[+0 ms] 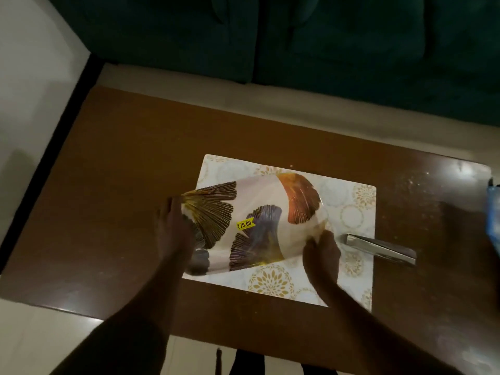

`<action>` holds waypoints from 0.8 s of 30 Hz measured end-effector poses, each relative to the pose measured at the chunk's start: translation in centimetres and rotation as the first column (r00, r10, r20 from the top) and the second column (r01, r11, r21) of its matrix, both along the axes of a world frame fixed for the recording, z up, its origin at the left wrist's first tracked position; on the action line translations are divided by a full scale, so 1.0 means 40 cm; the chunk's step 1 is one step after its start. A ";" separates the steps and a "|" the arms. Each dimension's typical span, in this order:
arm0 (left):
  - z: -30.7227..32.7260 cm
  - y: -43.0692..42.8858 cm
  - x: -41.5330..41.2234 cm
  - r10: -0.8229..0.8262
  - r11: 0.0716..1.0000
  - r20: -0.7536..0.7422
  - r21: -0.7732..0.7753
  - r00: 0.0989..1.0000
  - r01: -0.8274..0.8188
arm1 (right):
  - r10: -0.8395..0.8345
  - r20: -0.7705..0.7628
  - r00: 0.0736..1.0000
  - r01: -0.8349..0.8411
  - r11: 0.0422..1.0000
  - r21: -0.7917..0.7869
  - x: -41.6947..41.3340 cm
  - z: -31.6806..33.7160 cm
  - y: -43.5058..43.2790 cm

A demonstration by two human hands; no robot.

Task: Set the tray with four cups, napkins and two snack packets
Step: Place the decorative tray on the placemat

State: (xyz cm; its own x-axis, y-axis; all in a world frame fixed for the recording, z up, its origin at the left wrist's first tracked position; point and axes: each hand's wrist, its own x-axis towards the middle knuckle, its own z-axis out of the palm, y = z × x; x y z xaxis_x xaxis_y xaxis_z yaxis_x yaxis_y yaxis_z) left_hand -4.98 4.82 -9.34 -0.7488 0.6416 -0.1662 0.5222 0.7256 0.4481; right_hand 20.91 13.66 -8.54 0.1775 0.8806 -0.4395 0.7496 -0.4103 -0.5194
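A person holds a white tray (259,209), printed with gold, purple and copper fan-shaped leaves, by its two short ends over a brown wooden bench (121,163). The left hand (173,228) clasps the tray's left end, its fingers curled round the edge there. The right hand (322,253) pinches the tray's near right corner, fingers closed on the rim. The tray is tilted, its far right side raised, and its surface looks blurred. It carries nothing: only a yellow price sticker (245,224) sits near its middle.

Beneath the tray lies a white placemat (351,212) with gold flower medallions, flat on the bench. A long, shiny metal object (381,249) lies across the placemat's right edge, just beside the right hand; what it is cannot be told. At the far right edge of the view shows part of a blue packet (493,212), mostly cut off. Behind the bench stands a dark green sofa (297,36).
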 end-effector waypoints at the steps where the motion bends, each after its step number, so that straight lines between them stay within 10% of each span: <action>1: -0.006 0.021 0.010 -0.057 0.998 -0.009 0.013 0.998 0.057 | -0.038 0.001 0.999 0.038 0.999 -0.019 0.021 -0.003 -0.015; 12: -0.016 0.137 0.061 -0.256 0.966 0.020 -0.018 0.967 0.256 | 0.001 0.089 0.996 0.008 0.995 -0.101 0.137 -0.031 -0.045; 24: 0.029 0.228 0.311 -0.570 0.822 0.033 0.052 0.821 0.568 | 0.322 0.348 0.880 -0.444 0.818 0.366 0.287 0.093 0.108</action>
State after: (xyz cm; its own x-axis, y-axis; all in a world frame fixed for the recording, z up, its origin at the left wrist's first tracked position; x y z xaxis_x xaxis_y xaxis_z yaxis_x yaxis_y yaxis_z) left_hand 7.46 13.93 -8.18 -0.2414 0.9576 -0.1573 0.8154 0.2880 0.5021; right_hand 32.40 17.99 -4.82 -0.1610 0.9869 0.0046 0.9289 0.1531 -0.3373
